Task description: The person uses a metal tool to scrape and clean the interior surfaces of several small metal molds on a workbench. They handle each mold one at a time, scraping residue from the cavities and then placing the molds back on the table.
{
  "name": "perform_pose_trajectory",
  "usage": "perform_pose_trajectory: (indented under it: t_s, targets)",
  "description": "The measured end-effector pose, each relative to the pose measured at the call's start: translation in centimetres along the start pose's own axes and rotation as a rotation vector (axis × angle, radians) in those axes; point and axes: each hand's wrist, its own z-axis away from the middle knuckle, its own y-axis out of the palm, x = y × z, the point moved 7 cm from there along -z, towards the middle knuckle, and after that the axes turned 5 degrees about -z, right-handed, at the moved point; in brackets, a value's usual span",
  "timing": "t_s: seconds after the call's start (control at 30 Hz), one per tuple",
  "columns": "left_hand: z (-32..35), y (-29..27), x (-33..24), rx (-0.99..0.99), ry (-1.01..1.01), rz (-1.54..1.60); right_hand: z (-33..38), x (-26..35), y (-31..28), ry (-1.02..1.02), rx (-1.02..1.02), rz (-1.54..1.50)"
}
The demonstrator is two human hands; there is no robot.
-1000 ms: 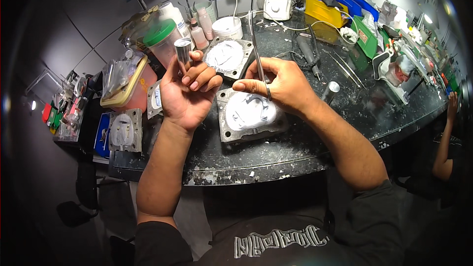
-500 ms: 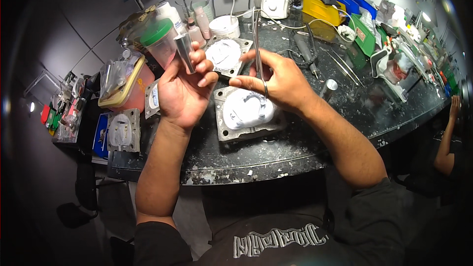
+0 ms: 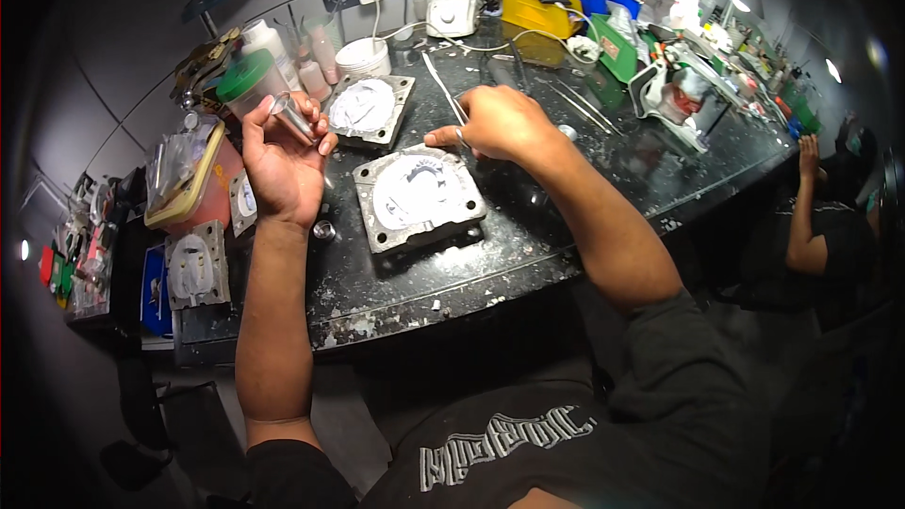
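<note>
The left hand (image 3: 283, 165) is lifted up above the dark counter (image 3: 528, 245). Its fingers are curled around a small metal tube (image 3: 294, 116), which sticks out near the fingertips and leans to one side. The tube looks light, hard and smooth, so it may slip. I think it is best held around its middle, with the thumb on one side and the fingers on the other, the way it is held here.

The right hand (image 3: 500, 121) is closed around a thin metal stick (image 3: 443, 87). The stick is long and skinny and pokes out past the knuckles, away from the person. It looks stiff and very light, but it could roll in the fingers, so a pinch close to the working end should give the most control.

Just below the right hand, a little toward the person, sits a square metal mold (image 3: 418, 196) with white stuff in a round hollow. It lies flat on the counter, between the two arms. It looks heavy and hard and is best picked up by its sides. The white part looks crumbly and could break.

A second mold (image 3: 370, 108) lies farther back, between the two hands. A green-lidded jar (image 3: 247, 83) stands just behind the left hand
</note>
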Motion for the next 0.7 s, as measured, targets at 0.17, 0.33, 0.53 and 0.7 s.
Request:
perform_pose_trajectory:
  t_s: [0.17,0.33,0.53,0.7]
  targets:
    - [0.3,-0.3,0.0,0.015,0.060,-0.130,-1.1,2.2,-3.3,0.002,0.160,0.344]
    - [0.8,0.8,0.4,0.004,0.106,-0.236,-5.5,-3.2,2.8,0.422,0.957,0.323]
    - [0.6,0.3,1.5,0.083,0.114,-0.353,-6.0,-2.7,1.8,0.577,0.861,0.541]
    - [0.6,0.2,0.1,0.011,0.174,-0.479,-7.6,-3.4,3.0,0.447,0.888,0.495]
